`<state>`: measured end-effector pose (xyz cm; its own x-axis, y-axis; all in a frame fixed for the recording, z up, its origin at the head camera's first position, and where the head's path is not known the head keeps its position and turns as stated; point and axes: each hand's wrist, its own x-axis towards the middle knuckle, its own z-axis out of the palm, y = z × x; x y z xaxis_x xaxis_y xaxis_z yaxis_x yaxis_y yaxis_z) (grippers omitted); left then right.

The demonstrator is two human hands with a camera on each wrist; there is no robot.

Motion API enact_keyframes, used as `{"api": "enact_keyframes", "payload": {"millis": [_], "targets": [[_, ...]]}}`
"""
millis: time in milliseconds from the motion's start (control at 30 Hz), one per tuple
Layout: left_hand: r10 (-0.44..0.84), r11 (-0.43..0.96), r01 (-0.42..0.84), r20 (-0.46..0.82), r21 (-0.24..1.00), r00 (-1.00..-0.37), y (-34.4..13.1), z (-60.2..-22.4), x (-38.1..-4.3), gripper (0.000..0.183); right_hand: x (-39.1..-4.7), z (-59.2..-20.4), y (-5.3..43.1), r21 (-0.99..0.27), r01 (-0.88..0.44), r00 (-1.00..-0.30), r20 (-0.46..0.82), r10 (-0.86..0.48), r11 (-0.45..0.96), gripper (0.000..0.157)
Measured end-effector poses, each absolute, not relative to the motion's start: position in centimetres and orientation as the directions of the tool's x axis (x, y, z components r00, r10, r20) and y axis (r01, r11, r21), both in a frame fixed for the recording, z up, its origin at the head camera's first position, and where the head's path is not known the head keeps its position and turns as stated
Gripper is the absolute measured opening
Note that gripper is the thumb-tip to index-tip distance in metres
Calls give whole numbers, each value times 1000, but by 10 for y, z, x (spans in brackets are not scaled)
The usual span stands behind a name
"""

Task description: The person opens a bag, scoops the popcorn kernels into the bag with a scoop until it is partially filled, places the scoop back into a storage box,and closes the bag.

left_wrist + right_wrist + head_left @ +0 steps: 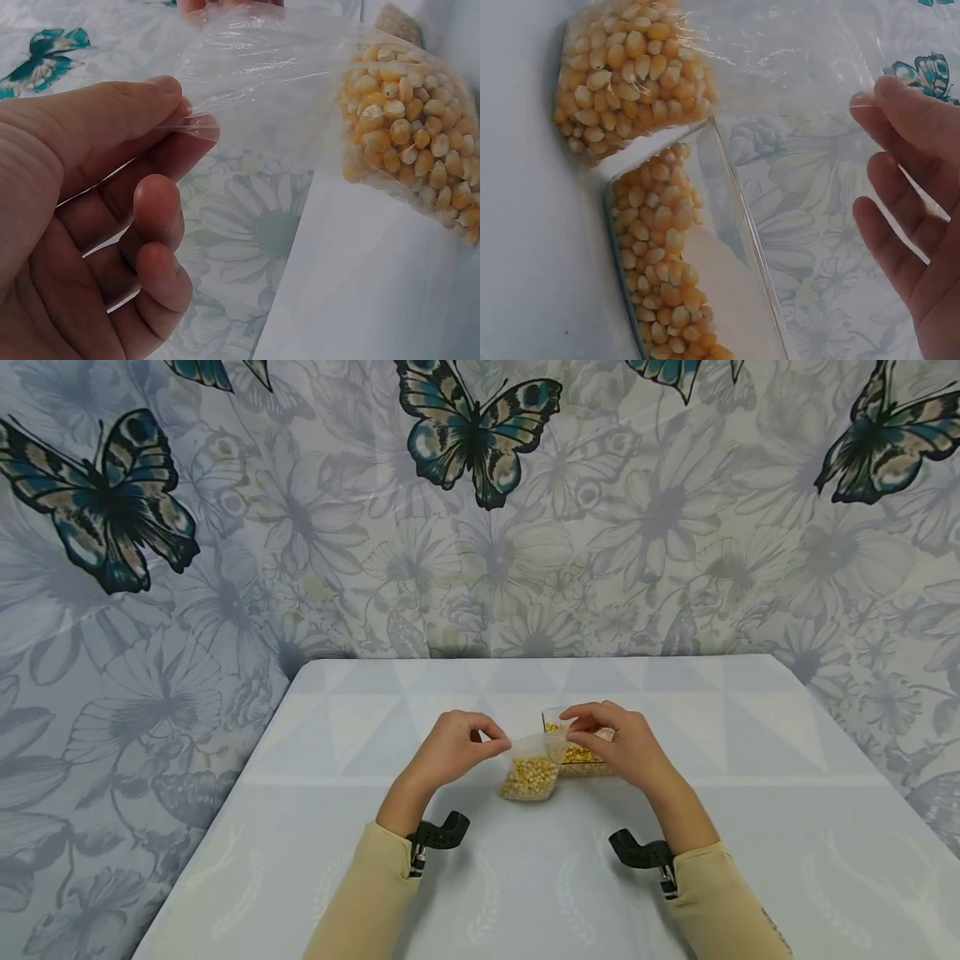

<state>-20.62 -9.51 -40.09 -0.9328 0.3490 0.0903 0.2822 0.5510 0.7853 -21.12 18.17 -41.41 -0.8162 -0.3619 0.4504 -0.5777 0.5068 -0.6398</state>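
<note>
A clear plastic bag (529, 777) with yellow corn kernels in its lower part stands upright on the table. My left hand (459, 748) pinches one upper corner of the bag between thumb and forefinger; its other fingers curl loosely in the left wrist view. At the opposite upper corner, my right hand (619, 743) pinches the film the same way, so the top is spread between both hands. Right behind the bag is a clear rectangular container (739, 217), holding more corn kernels (660, 262) and a pale, smooth piece (712, 277) among them.
The white table (360, 877) has a pale geometric pattern toward its far edge. Beyond it hangs a floral cloth (525, 568) with butterflies. Black wrist mounts (441, 832) stick out over the table from both sleeves.
</note>
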Motion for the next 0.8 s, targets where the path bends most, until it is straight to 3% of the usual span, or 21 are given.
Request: {"api": "enact_keyframes", "payload": {"millis": [133, 300, 800], "targets": [[342, 550, 283, 97, 786, -935, -94, -401, -206, 6, -212, -416, 181, -659, -529, -848, 389, -360, 535, 22], [345, 546, 292, 107, 785, -933, -93, -402, -206, 6, -213, -419, 179, -618, -556, -831, 423, -360, 556, 8], [392, 501, 352, 155, 791, -907, -94, -407, -207, 8, -214, -423, 175, -635, -603, -797, 473, -375, 482, 9]]}}
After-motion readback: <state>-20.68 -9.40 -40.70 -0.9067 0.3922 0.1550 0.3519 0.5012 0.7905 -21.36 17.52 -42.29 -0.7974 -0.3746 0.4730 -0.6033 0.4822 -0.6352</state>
